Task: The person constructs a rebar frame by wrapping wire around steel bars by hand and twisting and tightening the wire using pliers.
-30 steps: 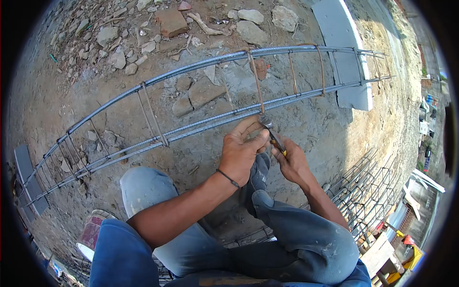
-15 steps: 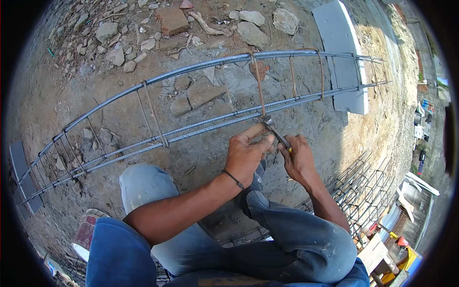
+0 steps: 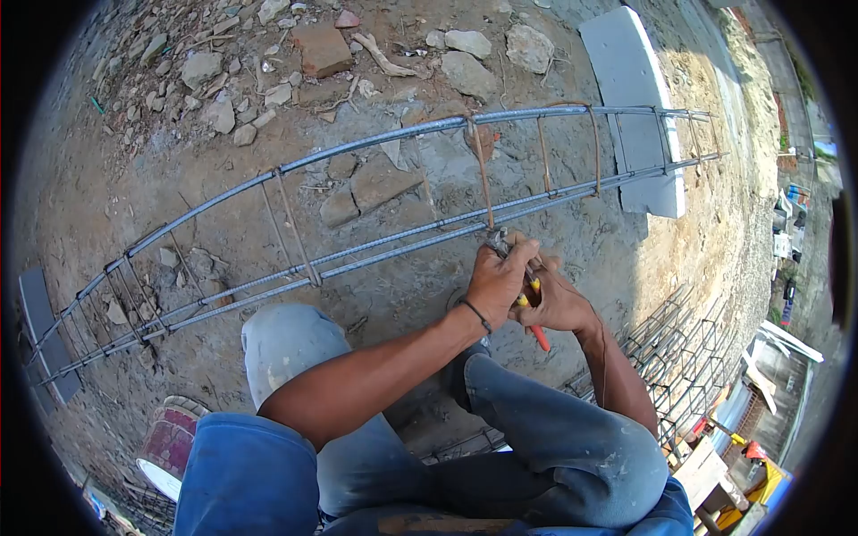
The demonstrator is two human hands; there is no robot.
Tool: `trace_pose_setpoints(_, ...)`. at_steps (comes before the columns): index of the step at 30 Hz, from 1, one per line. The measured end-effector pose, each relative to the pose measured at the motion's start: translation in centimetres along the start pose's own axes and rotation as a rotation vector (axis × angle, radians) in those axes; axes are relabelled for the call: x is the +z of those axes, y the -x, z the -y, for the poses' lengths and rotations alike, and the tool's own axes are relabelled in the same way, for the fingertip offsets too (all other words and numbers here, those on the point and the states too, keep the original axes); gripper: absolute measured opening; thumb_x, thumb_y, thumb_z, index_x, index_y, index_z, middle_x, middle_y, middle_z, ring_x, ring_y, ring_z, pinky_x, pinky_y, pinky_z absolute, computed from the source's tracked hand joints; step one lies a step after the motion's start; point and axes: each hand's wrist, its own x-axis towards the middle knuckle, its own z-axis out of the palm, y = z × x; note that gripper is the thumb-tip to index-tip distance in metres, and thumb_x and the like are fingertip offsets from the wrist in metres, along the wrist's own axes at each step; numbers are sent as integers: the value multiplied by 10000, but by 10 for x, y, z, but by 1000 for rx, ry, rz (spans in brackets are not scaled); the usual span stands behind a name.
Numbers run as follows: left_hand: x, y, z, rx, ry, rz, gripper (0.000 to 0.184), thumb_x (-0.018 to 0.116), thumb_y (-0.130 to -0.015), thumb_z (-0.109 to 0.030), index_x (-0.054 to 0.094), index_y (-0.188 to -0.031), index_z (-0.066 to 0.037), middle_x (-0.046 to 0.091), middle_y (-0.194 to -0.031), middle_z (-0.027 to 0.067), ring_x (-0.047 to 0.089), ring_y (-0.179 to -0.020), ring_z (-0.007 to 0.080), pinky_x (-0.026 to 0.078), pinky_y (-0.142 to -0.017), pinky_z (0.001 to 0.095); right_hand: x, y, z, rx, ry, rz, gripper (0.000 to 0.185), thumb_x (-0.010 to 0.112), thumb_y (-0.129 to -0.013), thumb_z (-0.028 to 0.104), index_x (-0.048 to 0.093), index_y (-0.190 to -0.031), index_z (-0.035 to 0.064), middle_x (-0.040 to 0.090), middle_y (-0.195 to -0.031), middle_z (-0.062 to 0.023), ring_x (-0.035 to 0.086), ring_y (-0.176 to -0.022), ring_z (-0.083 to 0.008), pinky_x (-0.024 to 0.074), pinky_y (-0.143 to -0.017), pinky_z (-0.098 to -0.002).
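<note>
A long rebar cage (image 3: 399, 243) with thin stirrups (image 3: 483, 174) stretches across the view. My right hand (image 3: 563, 305) is closed around pincers (image 3: 541, 337) with red and yellow handles. The head of the pincers meets the lower bars at the foot of a stirrup. My left hand (image 3: 497, 282), a dark band on its wrist, is closed around the upper part of the pincers, just below the bars. Both hands touch. Any tie wire in the jaws is too small to make out.
A grey-white block (image 3: 626, 67) supports the cage's right end, a darker block (image 3: 45, 326) its left. Stones and a brick (image 3: 322, 49) lie beyond. More rebar cages (image 3: 679, 348) lie at right. A bucket (image 3: 170, 442) stands near my left knee.
My left hand has moved right and closed over the pincers. My right hand has shifted slightly and turned, so the red handle end now shows below it.
</note>
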Motion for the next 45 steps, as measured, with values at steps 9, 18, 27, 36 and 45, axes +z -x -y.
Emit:
trace_pose_setpoints(9,25,-7,10,-68,577,73,203,575,-1003,-221,556,-1057,-27,619,-1275,223,561,-1256,289,391,-1145,427,13,39,-11,-221,1054,-897,490,736,-735,133,565,-1168,-22,544,-916,-171,566,-839,-370,460,-735,-459)
trace_pose_setpoints(18,13,-13,12,51,377,83,225,607,-999,-256,619,-1052,-37,565,-1369,193,477,-1357,270,366,-1159,414,-20,16,-43,-327,850,-644,383,727,-754,126,596,-1088,-9,570,-786,-166,604,-721,-362,500,-647,-426)
trace_pose_setpoints(27,-1,12,18,77,-36,33,233,626,-995,-247,592,-886,-44,660,-910,105,667,-998,231,530,-925,382,12,26,-41,78,-796,271,264,674,-923,187,622,-997,-61,596,-651,-146,583,-516,-249,476,-513,-387)
trace_pose_setpoints(36,28,0,25,117,-20,-252,424,573,-1024,-295,545,-682,-47,570,-621,53,702,-682,208,515,-589,330,70,41,-35,-191,696,-980,497,671,-764,76,527,-1229,-25,535,-947,-183,553,-844,-371,469,-722,-424)
trace_pose_setpoints(45,3,19,25,90,-209,-138,275,633,-989,-238,599,-792,-48,615,-698,52,689,-710,198,545,-636,316,41,40,-54,-45,-3,-353,187,647,-912,102,595,-1032,-31,612,-735,-170,546,-515,-292,420,-489,-394)
